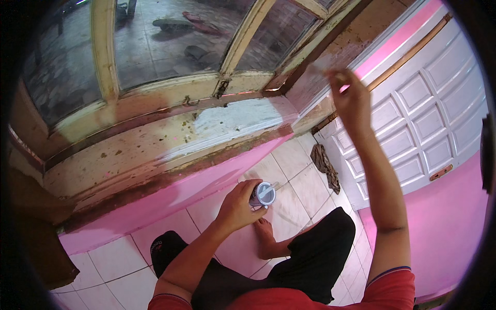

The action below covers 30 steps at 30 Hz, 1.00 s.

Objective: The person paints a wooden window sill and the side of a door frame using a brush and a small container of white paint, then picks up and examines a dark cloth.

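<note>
My left hand (240, 205) holds a small open paint can (263, 193) above the tiled floor; white paint and a small light-coloured stick or strip show at its mouth. Raised at the upper right, my right hand (350, 97) pinches a small, blurred paintbrush (321, 70) against or close to the side of the wooden window frame (333, 56). Whether its bristles touch the wood I cannot tell. Fresh white paint (240, 116) covers the right part of the wooden window sill (143, 143); the left part is bare, worn and spotted.
A glazed wooden window (174, 42) stands beyond the sill, above a pink wall (201, 170). On the right is a white panelled door (407, 112). A crumpled brown rag (325, 166) lies near its foot. Something dark brown (42, 228) stands at the left edge.
</note>
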Available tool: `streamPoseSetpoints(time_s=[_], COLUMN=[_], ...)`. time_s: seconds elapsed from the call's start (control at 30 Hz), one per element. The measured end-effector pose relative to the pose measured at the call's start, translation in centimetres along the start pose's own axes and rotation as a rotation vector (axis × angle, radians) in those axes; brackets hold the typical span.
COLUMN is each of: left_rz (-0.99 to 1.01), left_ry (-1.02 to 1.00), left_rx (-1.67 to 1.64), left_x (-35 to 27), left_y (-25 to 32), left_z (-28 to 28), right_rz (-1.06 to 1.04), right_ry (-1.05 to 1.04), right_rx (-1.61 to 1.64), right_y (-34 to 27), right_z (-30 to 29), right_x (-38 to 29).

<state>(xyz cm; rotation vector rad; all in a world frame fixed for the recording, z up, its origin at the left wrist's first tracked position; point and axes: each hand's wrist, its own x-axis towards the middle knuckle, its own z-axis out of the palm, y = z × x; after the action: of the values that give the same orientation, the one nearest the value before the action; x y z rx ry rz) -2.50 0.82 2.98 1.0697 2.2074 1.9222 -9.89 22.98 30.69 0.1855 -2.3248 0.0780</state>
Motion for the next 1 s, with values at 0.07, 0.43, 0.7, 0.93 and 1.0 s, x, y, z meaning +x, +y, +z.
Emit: streamPoseSetpoints(time_s=[0.07, 0.43, 0.7, 0.93, 1.0], left_rz=[-0.022, -0.036, -0.040, -0.085, -0.067], left_ry=[0.004, -0.039, -0.029, -0.059, -0.071], left_rx=[0.017, 0.007, -0.015, -0.035, -0.045], left_x=[-0.1, 0.2, 0.5, 0.1, 0.3], left_y=[-0.2, -0.2, 0.0, -0.2, -0.1], left_z=[-0.2, 0.2, 0.4, 0.6, 1.0], right_rz=[-0.064, -0.142, -0.235, -0.197, -0.257], right_ry=[0.155, 0.081, 0.330, 0.132, 0.240], right_rx=[-0.108, -0.055, -0.221, -0.114, -0.277], right_y=[-0.4, -1.1, -1.8, -1.2, 1.0], right_z=[-2.4, -2.3, -7.8, -5.6, -8.8], right_x=[3.2, 2.6, 8.5, 7.3, 10.1])
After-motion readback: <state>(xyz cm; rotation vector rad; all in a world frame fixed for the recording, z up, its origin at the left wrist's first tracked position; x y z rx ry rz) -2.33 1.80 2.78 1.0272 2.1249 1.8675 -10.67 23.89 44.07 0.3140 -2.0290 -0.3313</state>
